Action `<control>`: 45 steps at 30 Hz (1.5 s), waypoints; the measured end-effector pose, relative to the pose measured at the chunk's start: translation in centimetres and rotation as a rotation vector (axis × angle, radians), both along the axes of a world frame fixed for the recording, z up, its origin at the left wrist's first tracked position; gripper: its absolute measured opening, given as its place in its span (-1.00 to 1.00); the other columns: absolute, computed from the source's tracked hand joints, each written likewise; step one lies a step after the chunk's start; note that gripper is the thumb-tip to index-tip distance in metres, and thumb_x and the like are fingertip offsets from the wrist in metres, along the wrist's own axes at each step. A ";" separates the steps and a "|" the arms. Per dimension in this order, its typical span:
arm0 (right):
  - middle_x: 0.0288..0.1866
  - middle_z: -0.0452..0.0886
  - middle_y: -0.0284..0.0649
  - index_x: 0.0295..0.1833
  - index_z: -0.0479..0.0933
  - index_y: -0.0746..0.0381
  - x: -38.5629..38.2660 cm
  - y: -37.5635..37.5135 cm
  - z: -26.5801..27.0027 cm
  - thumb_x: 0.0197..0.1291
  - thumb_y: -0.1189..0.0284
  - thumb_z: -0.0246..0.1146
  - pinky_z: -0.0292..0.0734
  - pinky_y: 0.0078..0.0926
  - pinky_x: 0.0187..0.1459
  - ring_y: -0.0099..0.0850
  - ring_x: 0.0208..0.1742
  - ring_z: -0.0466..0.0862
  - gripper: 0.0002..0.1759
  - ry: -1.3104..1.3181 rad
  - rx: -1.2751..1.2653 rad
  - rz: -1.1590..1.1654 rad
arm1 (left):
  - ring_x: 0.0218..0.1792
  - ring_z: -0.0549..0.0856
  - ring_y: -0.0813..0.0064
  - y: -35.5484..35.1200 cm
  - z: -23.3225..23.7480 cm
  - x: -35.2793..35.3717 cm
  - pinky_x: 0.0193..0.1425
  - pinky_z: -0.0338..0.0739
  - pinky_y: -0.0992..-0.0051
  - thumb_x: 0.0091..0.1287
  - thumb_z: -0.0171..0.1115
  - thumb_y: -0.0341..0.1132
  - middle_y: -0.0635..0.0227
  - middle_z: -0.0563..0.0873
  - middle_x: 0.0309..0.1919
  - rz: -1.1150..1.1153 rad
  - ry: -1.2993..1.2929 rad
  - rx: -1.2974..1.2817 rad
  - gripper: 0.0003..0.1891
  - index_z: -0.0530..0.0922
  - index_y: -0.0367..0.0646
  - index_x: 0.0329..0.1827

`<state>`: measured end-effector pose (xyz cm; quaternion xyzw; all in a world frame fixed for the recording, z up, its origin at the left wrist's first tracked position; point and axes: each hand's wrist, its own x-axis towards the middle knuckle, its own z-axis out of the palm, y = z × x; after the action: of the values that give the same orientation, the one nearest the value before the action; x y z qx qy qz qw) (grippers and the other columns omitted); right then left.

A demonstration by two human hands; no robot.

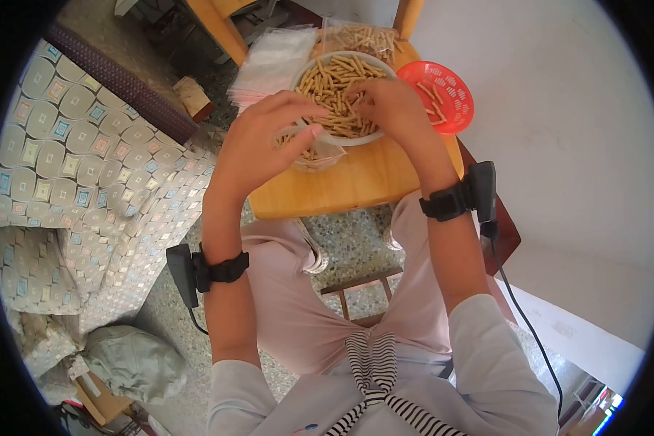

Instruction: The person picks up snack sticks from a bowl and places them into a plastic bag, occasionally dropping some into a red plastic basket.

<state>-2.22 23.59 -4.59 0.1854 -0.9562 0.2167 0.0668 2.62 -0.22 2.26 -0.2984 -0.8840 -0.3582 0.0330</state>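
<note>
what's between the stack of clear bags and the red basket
The white bowl of snack sticks, in the head view; the right hand is in it, the left hand holds a small bag at its rim.

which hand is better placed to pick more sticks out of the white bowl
Right. The right hand sits over the bowl, fingers down among the sticks. The left hand is at the bowl's near rim, pinching a small clear bag with some sticks inside, so it looks busy.

Both forearms reach forward; left hand (265,138) pinched closed; right hand (389,105) curled, fingertips pointing down.
</note>
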 end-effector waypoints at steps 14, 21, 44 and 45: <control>-0.23 0.76 -0.26 0.11 0.69 0.13 0.4 -2.1 3.6 0.31 0.40 0.35 0.58 -0.50 -0.20 -0.51 -0.30 0.66 -0.73 -0.018 -0.869 0.142 | -0.40 0.52 0.65 0.9 -2.6 -2.8 -0.29 0.40 0.59 0.26 0.46 -0.26 0.48 0.68 -0.32 0.197 -0.166 0.397 -0.74 0.76 -0.15 -0.04; -0.20 0.73 -0.26 0.10 0.68 0.15 0.7 -2.6 3.7 0.37 0.42 0.29 0.55 -0.53 -0.15 -0.51 -0.24 0.66 -0.76 -0.045 -0.919 0.182 | -0.47 0.54 0.64 1.7 -1.8 -2.3 -0.37 0.38 0.58 0.25 0.47 -0.28 0.44 0.67 -0.37 0.260 0.097 0.357 -0.79 0.73 -0.19 -0.14; -0.22 0.72 -0.24 0.07 0.64 0.31 1.3 -4.2 2.7 0.42 0.34 0.26 0.51 -0.53 -0.23 -0.55 -0.31 0.61 -0.72 -0.161 -0.970 0.343 | -0.35 0.53 0.81 2.4 -1.1 -0.9 -0.22 0.40 0.74 0.38 0.38 -0.42 0.55 0.69 -0.28 0.311 0.008 0.586 -0.83 0.66 -0.22 -0.02; -0.22 0.72 -0.24 0.07 0.64 0.31 1.5 -4.2 2.9 0.42 0.34 0.26 0.51 -0.53 -0.23 -0.55 -0.31 0.61 -0.72 -0.161 -0.969 0.343 | -0.35 0.53 0.81 2.4 -1.1 -0.9 -0.22 0.40 0.73 0.38 0.38 -0.42 0.54 0.69 -0.28 0.303 0.032 0.567 -0.84 0.66 -0.23 -0.03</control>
<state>-0.76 19.41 -1.68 0.2701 -0.7039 0.6560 0.0346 1.71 2.16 1.15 -0.1481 -0.7828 -0.5765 0.1816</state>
